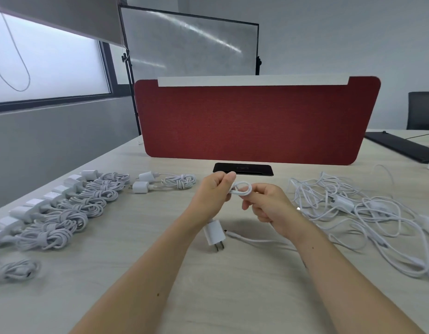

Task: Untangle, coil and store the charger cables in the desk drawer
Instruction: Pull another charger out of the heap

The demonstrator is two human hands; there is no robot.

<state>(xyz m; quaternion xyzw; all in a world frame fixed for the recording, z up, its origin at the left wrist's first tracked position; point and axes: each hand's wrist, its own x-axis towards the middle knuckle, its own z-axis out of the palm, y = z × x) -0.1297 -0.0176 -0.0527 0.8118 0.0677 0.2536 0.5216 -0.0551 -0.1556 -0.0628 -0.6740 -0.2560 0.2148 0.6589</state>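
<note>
- Currently the coiling step is going on. The left hand (214,192) is pinching a small loop of thin white charger cable (242,189) between thumb and curled fingers. The right hand (268,209) is hooking the loop's other side with its curled fingers, so both grips are closing on the same cable, just above the pale wood-grain counter (232,297) at the middle of the frame.
- The cable's white plug-in adapter block (214,232) is hanging below the left hand with its prongs pointing down. Whether they are touching the counter, I cannot tell.
- What appears to be the cable's loose tail is lying on the counter beneath the hands and trailing toward the right.
- Judging from this, only the first turn is forming. The next move is probably calling for drawing that slack up and winding further turns without letting the loop slip.
- A row of finished white coiled chargers (64,208) is lying at the left of the frame, and a tangled heap of white cables (353,208) is waiting at the right.
- No drawer is showing, so storing is looking some way off.
</note>
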